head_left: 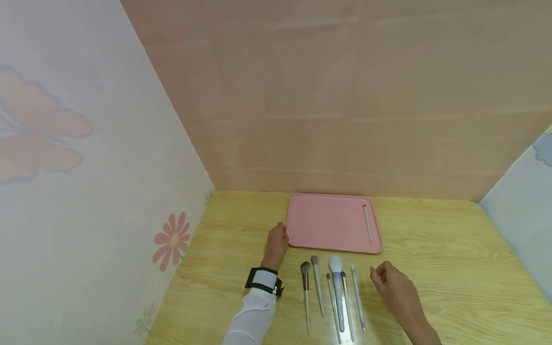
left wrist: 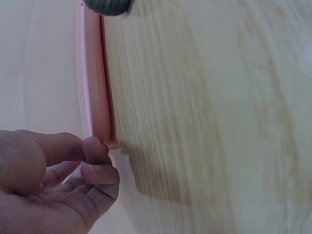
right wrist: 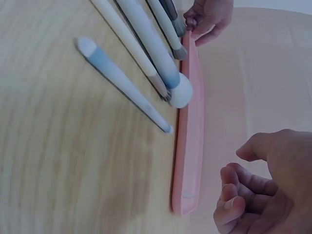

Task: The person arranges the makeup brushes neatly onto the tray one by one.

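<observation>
The left hand pinches the tray at its near left corner. The tray lies on the worktop, a slim brush along its right side. Six brushes lie before it. The right hand, loosely curled, holding nothing, hovers beside them.

In the head view, the person's left arm points toward 1 o'clock. The left hand pinches with thumb and fingertips, its other fingers curled in. The right arm points toward 11 o'clock. The right hand is loose, with softly bent fingers and its thumb a little apart from them.
</observation>
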The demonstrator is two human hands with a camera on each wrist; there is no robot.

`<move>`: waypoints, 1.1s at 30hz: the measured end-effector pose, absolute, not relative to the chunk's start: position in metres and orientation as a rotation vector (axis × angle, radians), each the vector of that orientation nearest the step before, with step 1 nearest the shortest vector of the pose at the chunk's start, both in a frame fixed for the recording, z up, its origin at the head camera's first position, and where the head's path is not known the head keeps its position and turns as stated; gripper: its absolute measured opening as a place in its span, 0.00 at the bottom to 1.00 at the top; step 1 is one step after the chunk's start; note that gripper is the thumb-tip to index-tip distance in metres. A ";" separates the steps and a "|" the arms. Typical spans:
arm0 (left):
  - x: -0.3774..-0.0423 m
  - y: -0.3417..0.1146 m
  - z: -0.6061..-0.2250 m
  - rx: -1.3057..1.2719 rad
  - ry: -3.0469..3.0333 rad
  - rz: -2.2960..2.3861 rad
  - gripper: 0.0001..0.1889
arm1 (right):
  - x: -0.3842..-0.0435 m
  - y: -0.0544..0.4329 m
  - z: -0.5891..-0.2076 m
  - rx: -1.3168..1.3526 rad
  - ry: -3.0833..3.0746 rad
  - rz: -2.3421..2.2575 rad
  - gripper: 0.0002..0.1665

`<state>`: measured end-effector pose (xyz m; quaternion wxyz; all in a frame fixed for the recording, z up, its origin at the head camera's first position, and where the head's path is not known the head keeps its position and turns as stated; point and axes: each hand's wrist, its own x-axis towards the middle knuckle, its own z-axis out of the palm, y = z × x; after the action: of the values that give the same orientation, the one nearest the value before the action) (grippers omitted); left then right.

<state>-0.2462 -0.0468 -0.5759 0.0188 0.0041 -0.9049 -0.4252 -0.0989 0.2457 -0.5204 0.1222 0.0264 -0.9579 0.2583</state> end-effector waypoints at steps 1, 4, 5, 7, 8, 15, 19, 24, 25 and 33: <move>-0.246 -0.047 -0.576 0.015 -2.814 -1.319 0.09 | -0.097 0.244 -0.521 0.066 -2.815 0.765 0.11; -0.245 -0.046 -0.575 0.021 -2.821 -1.318 0.09 | -0.094 0.242 -0.523 0.044 -2.876 0.786 0.12; -0.245 -0.046 -0.575 0.020 -2.819 -1.322 0.09 | -0.093 0.241 -0.523 0.038 -2.890 0.789 0.12; -0.245 -0.045 -0.575 0.024 -2.822 -1.329 0.09 | -0.092 0.239 -0.524 0.032 -2.924 0.796 0.12; -0.246 -0.045 -0.575 0.025 -2.821 -1.336 0.09 | -0.091 0.239 -0.524 0.030 -2.938 0.801 0.12; -0.247 -0.044 -0.576 0.024 -2.818 -1.330 0.09 | -0.080 0.232 -0.523 -0.039 -3.099 0.861 0.11; -0.248 -0.044 -0.576 0.024 -2.815 -1.311 0.09 | -0.075 0.229 -0.528 -0.036 -3.125 0.863 0.11; -0.248 -0.044 -0.576 0.030 -2.819 -1.304 0.09 | -0.072 0.226 -0.534 -0.004 -3.118 0.813 0.11; -0.248 -0.044 -0.575 0.028 -2.818 -1.303 0.08 | -0.071 0.225 -0.535 -0.006 -3.125 0.808 0.11; -0.249 -0.043 -0.576 0.026 -2.825 -1.288 0.08 | -0.067 0.223 -0.540 -0.055 -3.201 0.805 0.13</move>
<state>-0.2488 -0.0434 -0.5760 0.0185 0.0085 -0.9098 -0.4147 -0.0672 0.2232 -0.5404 -0.0798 -0.0166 -0.9666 0.2432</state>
